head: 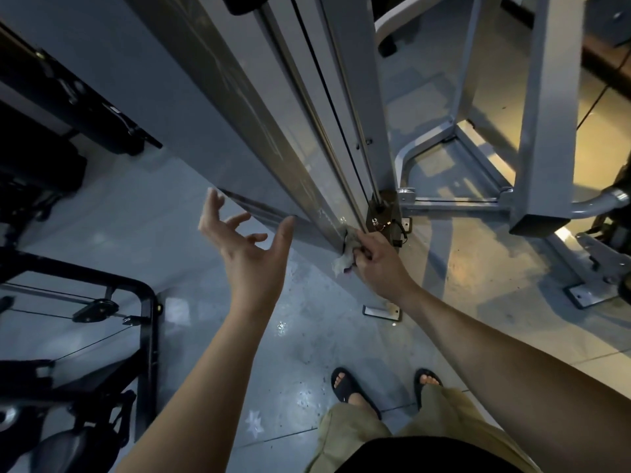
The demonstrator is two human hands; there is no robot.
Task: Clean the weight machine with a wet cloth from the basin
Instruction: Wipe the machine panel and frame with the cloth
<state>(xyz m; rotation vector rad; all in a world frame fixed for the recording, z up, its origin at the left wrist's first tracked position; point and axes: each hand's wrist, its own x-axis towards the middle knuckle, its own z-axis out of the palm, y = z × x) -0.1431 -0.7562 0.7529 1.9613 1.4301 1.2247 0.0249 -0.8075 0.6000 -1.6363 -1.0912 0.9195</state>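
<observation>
The right grip (pixel 375 264) was closed narrow on the cloth (pixel 342 263), with the fingers curled round the bunched pale fabric. The cloth protruded from the 9 o'clock side of that grip. It was pressed against the lower end of the upright column (pixel 307 131) of the weight machine (pixel 543 131), close to the floor (pixel 191 302). The right grip sat just off frame centre, toward 4 o'clock.

A black cable (pixel 327 97) ran down the column to a bracket (pixel 384 213) located at 12 o'clock of the right grip.

The left grip (pixel 246 247) was wide open and held nothing. Its fingers were spread and slightly bent, palm facing the column. It sat toward 9 o'clock of frame centre, well apart from the cloth. The thumb tip lay near the column's lower edge; contact could not be determined.

A flat base plate (pixel 381 311) lay on the floor at 6 o'clock of the right grip. Two feet in black sandals (pixel 351 390) stood on the floor at 6 o'clock of the frame. A black tubular frame (pixel 146 322) with pulleys occupied the 8 o'clock area.
</observation>
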